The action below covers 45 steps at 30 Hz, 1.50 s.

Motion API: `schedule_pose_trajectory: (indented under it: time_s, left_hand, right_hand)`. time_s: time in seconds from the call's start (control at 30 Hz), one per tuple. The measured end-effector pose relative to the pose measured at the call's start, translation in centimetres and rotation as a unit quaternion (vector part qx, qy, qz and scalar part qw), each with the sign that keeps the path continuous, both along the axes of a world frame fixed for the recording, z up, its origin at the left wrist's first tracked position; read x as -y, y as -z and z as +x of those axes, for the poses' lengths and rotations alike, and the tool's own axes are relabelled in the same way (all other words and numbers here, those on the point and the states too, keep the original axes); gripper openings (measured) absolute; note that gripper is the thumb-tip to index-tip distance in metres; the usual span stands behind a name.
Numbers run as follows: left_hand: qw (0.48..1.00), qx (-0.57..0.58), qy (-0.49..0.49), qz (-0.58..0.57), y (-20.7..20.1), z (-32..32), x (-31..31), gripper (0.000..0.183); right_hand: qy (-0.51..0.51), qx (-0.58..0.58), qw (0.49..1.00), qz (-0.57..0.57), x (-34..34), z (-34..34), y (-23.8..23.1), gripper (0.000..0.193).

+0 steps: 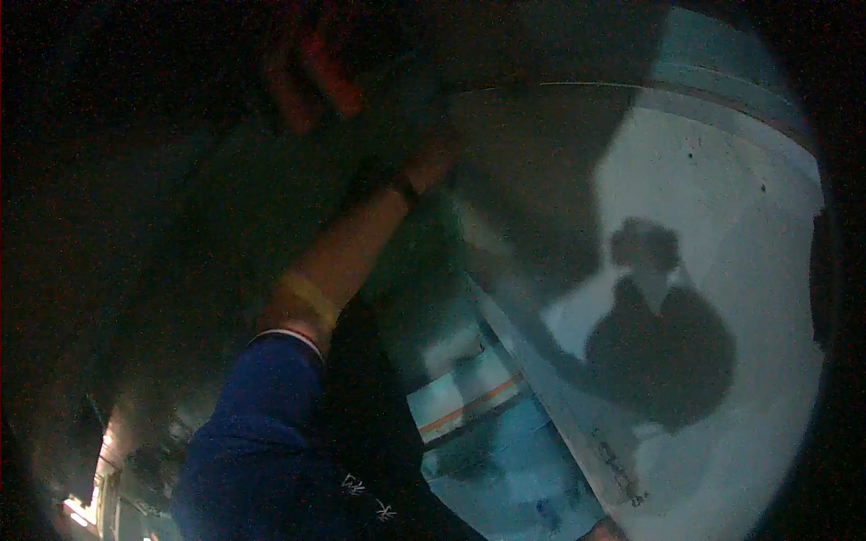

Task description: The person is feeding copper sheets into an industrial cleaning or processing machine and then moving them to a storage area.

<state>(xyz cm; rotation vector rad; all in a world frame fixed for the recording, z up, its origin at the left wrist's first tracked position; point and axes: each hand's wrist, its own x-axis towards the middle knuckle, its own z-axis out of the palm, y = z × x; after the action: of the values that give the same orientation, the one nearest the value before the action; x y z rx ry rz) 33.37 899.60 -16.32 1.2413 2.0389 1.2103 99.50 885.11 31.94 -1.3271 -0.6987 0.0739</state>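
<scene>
My left arm in a blue sleeve reaches up from the lower left. A dark band circles its wrist, and a yellowish strip shows near the elbow. My left hand [440,151] fades into deep shadow beside a pale, curved-edged panel [767,261]. Its fingers are hidden, so what it touches or holds does not show. At the lower edge, by the panel's slanting side, a small patch of skin appears to belong to my right hand [606,530]. The fingers of that hand cannot be made out.
Blurred reddish shapes [325,77] hang in the dark at the upper left. A shadow of a head and shoulders falls across the panel. Left of its slanting edge lies a bluish surface with an orange stripe [469,410]. Bright lights [79,512] glow at the lower left.
</scene>
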Motion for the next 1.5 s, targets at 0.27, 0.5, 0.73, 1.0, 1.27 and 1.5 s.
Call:
schedule_pose_trajectory:
  time_s: [0.27,0.5,0.73,1.0,1.27,1.5]
  left_hand:
    - [0.982,0.128,0.057,0.127,2.3,-2.6,-10.9,0.020]
    - [0.985,0.114,0.013,0.129,3.5,2.3,-13.3,0.018]
    - [0.990,0.022,-0.109,0.083,5.1,11.6,-13.4,0.017]
    - [0.973,0.064,-0.220,0.038,1.1,11.0,-13.9,0.016]
    - [0.945,0.177,-0.248,0.120,-0.1,11.0,-14.2,0.019]
    - [0.961,0.183,-0.202,0.055,0.3,11.6,-14.5,0.016]
  right_hand:
    - [-0.501,-0.065,0.855,-0.115,1.7,-2.8,-1.4,0.072]
    - [-0.399,-0.063,0.901,-0.156,4.2,7.3,-4.8,0.081]
    - [0.246,0.051,0.966,-0.066,-3.9,-3.5,1.2,0.087]
    - [0.039,0.030,0.989,-0.141,-4.2,-7.2,0.9,0.085]
    - [0.229,0.099,0.951,-0.185,-5.2,-9.3,1.9,0.084]
    - [0.284,0.074,0.934,-0.205,-10.5,-24.0,5.0,0.082]
